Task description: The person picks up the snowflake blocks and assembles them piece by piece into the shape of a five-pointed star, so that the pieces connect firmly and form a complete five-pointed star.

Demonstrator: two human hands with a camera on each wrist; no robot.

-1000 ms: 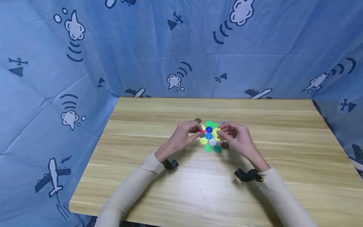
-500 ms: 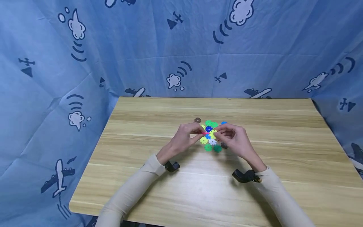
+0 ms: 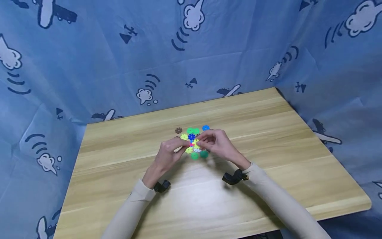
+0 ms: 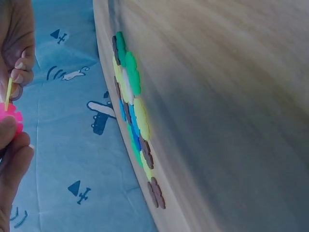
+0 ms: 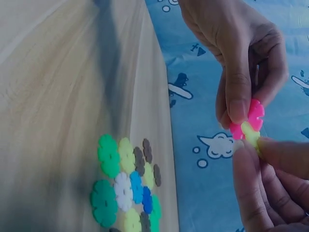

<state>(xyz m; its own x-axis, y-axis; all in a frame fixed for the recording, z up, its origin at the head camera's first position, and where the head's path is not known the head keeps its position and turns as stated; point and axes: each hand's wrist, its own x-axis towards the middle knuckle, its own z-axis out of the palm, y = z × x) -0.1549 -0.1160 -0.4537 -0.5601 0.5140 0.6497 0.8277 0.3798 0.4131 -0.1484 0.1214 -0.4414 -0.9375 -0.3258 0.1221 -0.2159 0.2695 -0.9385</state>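
Between thumb and fingertips, my left hand (image 3: 170,154) pinches a pink plastic snowflake disc (image 5: 255,114). My right hand (image 3: 219,144) pinches a yellow snowflake disc (image 5: 250,134). Both discs are held above the table, meeting edge to edge at an angle in the right wrist view. Whether their slots are joined cannot be told. In the left wrist view the pink disc (image 4: 17,117) is partly covered by the thumb, and the yellow disc (image 4: 8,92) appears edge-on. Beneath the hands lie several loose discs, including a dark green one (image 3: 204,154) and a brown one (image 3: 178,130).
The discs lie in a loose cluster on a wooden table (image 3: 119,186). A light blue disc (image 3: 206,127) is at the cluster's far right. Blue printed cloth (image 3: 167,49) hangs behind the table and along its sides.
My hands have come closer together, bringing the pink and yellow discs from apart to meeting. The head view has swung to the right and tilted.
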